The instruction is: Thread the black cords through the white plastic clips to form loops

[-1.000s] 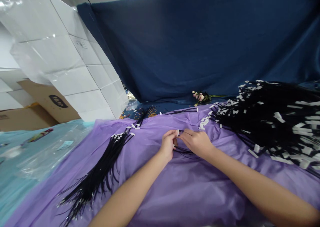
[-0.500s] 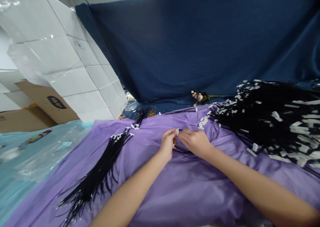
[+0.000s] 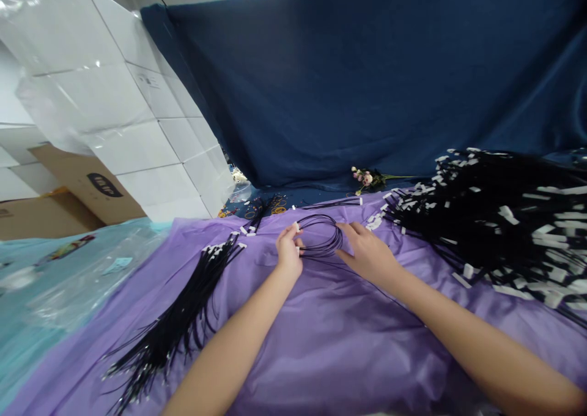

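Note:
A thin black cable [image 3: 338,240] with white connector ends is bent into loops above the purple cloth. My left hand [image 3: 290,252] pinches its left side, where white connectors show at the fingers. My right hand [image 3: 370,256] is at the right side of the loops, thumb and fingers apart on either side of the curve; the fingertips are close to the cable, perhaps touching. A loose strand runs beneath the right hand toward the lower right. To the left lies a bundle of straight black cables [image 3: 177,318] with white connectors.
A large heap of black cables [image 3: 495,214] with white connectors covers the right side. Purple cloth [image 3: 330,349] spreads under my arms. Behind are artificial flowers [image 3: 364,176], rubber bands [image 3: 278,205] and a blue curtain [image 3: 321,85]. White boxes [image 3: 151,147] and a brown carton [image 3: 92,186] stand left.
My hands have moved apart, left hand to the left, right hand slightly right. The cable loops now show rounded and spread between them; before, both hands met at a white connector.

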`<state>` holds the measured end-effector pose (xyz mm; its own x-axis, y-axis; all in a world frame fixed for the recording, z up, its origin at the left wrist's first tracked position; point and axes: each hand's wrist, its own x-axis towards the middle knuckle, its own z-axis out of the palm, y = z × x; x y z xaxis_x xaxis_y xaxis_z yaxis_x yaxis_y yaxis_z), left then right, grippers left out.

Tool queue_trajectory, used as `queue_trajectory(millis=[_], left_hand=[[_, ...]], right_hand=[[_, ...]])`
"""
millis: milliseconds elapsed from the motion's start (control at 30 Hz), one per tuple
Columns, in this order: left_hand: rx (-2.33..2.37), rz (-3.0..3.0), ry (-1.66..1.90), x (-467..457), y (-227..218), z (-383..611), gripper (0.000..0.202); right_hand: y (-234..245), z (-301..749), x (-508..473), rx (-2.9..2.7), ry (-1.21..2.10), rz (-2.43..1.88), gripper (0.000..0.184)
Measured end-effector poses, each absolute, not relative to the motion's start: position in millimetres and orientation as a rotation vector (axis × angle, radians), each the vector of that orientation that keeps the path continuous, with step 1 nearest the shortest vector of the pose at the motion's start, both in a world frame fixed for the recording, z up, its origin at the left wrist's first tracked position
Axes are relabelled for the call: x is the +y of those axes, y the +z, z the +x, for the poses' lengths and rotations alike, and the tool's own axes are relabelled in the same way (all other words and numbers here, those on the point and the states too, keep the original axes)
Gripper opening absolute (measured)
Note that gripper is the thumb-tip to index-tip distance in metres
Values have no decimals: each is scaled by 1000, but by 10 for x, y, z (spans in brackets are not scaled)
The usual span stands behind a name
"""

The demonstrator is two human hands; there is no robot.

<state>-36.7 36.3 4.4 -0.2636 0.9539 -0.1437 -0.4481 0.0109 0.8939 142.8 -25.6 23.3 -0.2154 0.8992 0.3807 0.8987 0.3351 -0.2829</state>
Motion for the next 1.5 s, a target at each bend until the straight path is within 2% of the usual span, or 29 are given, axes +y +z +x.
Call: queue_trajectory(millis=[167, 267, 567, 733, 867, 933, 1067, 1133, 1200, 1367, 1500], left_hand=[[1082, 598, 1607, 393, 81, -414, 43], [1069, 583, 1625, 396, 97, -420, 42], [999, 537, 1636, 390, 117, -439, 37], [967, 482, 1635, 363, 151, -424, 31], [932, 435, 1629, 347, 178, -410, 24], [913, 409, 1627, 345, 189, -410, 19], [873, 350, 1624, 358, 209, -418, 11], [856, 317, 1617, 366, 220, -419, 11], [841, 286, 1609, 364, 235, -415, 12], [784, 267, 1564, 309, 280, -392, 16], [739, 277, 1521, 270, 300, -382, 19]], right_hand=[[133, 1415, -233, -2174, 174, -1575, 52], [102, 1385, -238, -2181, 246, -1545, 60], [123, 1262, -353, -2125, 324, -1489, 108], [133, 1180, -446, -2114, 266, -1442, 120], [157, 1114, -545, -2131, 241, -1290, 113], [178, 1083, -606, -2103, 296, -1218, 95], [183, 1034, -694, -2066, 620, -1130, 41], [143, 1013, -696, -2128, 760, -1077, 31], [83, 995, -671, -2156, 796, -1052, 35], [-22, 989, -596, -2155, 773, -1011, 63], [-41, 1011, -577, -2142, 760, -995, 76]])
